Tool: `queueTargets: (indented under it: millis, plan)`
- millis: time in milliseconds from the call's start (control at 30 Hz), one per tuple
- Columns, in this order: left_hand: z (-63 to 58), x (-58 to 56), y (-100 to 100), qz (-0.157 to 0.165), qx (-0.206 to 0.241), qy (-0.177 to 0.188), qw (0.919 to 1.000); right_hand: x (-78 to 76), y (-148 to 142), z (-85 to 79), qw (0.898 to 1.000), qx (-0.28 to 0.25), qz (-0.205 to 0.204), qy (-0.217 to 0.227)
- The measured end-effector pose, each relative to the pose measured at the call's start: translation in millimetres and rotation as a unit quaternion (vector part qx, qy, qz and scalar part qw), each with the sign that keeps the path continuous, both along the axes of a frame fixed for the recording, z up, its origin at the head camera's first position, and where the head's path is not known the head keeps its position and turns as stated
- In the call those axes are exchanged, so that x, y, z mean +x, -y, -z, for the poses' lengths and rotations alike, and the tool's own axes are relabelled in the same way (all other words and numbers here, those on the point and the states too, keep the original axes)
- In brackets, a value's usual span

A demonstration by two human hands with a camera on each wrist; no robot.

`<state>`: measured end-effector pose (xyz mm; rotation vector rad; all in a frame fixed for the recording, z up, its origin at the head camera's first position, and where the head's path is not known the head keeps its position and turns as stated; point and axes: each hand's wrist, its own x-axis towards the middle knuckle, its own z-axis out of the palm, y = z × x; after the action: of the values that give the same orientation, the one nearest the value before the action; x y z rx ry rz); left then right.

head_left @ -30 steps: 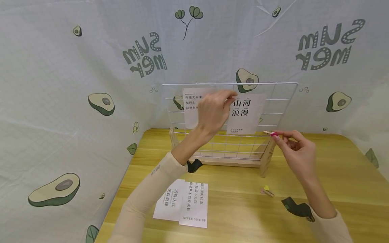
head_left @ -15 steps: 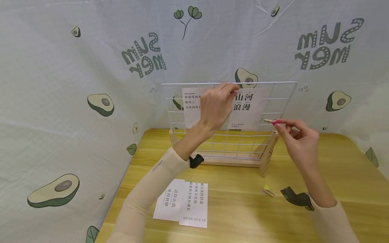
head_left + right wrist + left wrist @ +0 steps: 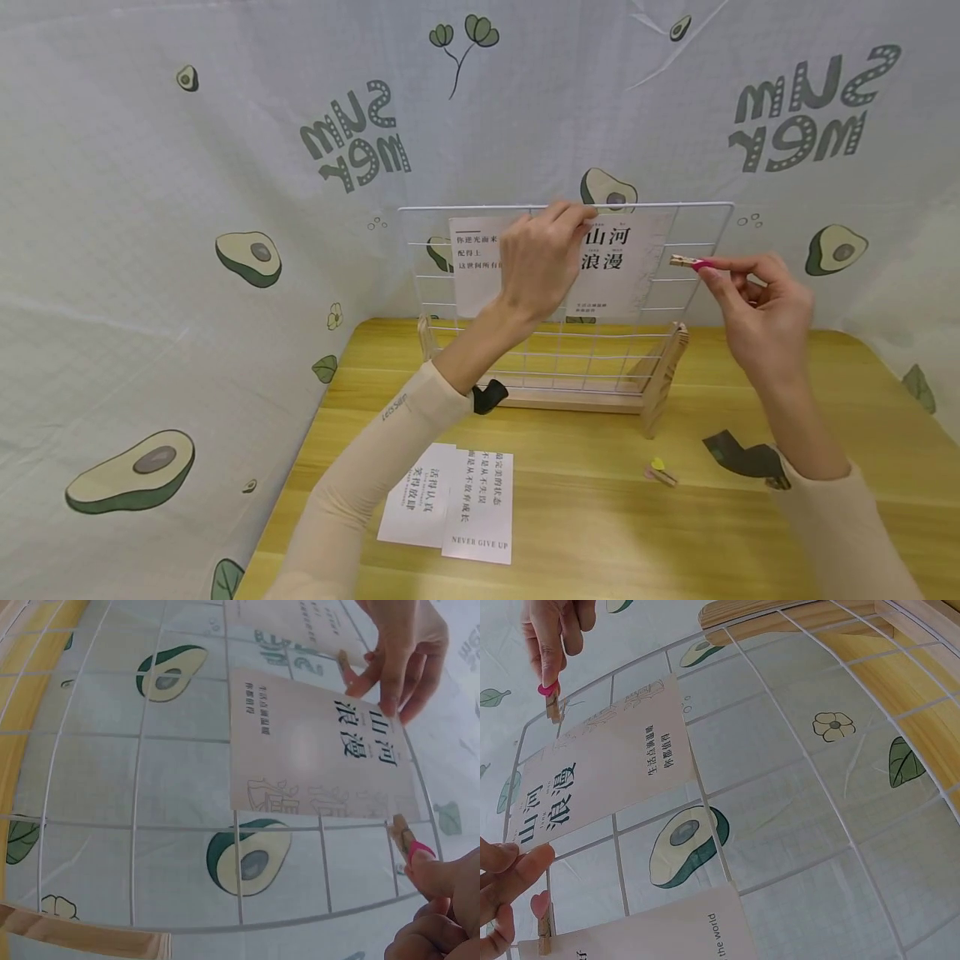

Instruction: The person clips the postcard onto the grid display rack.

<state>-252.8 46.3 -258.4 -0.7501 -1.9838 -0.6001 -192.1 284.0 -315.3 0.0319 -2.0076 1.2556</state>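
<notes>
A white card with large black characters [image 3: 618, 275] lies against the white wire grid [image 3: 675, 292], its top near the upper wire. My left hand [image 3: 543, 258] pinches the card's upper left corner between thumb and fingers. My right hand [image 3: 768, 308] pinches a small wooden clothespin with a pink heart [image 3: 688, 262], just right of the card. In the right wrist view the clothespin tip [image 3: 400, 825] is right at the card's edge. A second card [image 3: 474, 283] hangs on the grid to the left, partly behind my left hand; a pink-heart clothespin [image 3: 544, 922] grips its edge.
The grid stands in a wooden base [image 3: 570, 402] with angled side posts [image 3: 663, 375] on the wooden table [image 3: 585, 517]. Two printed cards [image 3: 477, 508] lie overlapping at the front left. Clothespins, one with a yellow heart [image 3: 657, 464], lie right of them. Avocado-print cloth [image 3: 525, 125] hangs behind.
My left hand has slid the card up and slightly right along the grid. My right hand has risen with the clothespin, from below the card's lower right to beside its upper right.
</notes>
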Motion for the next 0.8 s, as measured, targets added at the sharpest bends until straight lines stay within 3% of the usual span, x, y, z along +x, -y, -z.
queueTargets:
  millis: [267, 500, 800]
  plan:
    - [2.6, -0.2, -1, -0.008, 0.000, -0.005, 1.0000, -7.8, 7, -12.7, 1.000, -0.008, 0.024, -0.012]
    - [3.1, -2.3, -2, 0.012, 0.014, -0.004, 0.9998, -11.1, 9, -16.3, 1.000, -0.009, 0.010, -0.014]
    - [2.1, -2.3, -3, 0.006, 0.010, 0.000, 0.9999, -15.8, 10, -20.8, 1.000, -0.004, 0.001, 0.010]
